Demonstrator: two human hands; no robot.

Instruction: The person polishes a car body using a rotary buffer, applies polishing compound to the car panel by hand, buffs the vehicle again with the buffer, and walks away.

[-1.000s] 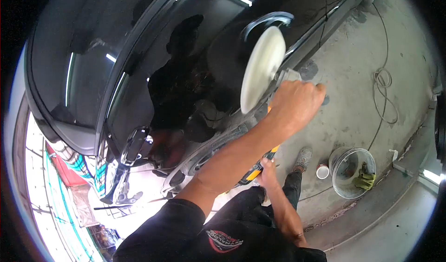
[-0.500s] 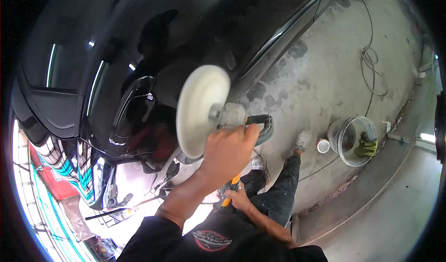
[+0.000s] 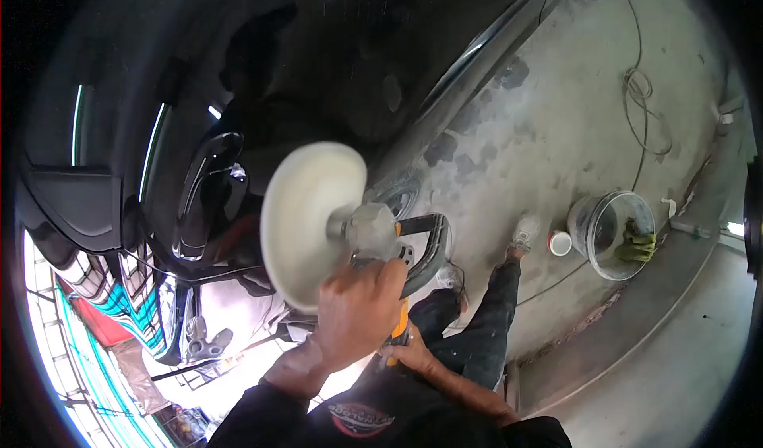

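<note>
My left hand point(image 3: 362, 309) is wrapped round the front of a yellow and black polisher point(image 3: 373, 229), just behind its head. Farther back, my right hand point(image 3: 409, 349) grips the tool's rear body. The round white pad point(image 3: 306, 225) faces left toward the glossy black car panel point(image 3: 318, 59); its surface looks smeared, and whether it touches the panel cannot be told. Left of the pad is the car's door handle point(image 3: 211, 186).
A clear bucket point(image 3: 600, 237) with a yellow-green glove point(image 3: 636, 245) on its rim stands on the concrete floor, beside a small white-topped tin point(image 3: 560, 244). A cable point(image 3: 640, 98) lies loosely coiled farther up. My legs and shoes are below the tool.
The polisher, held in both my hands, has moved left and down along the car toward the door handle and closer to my body. The view has shifted too.
</note>
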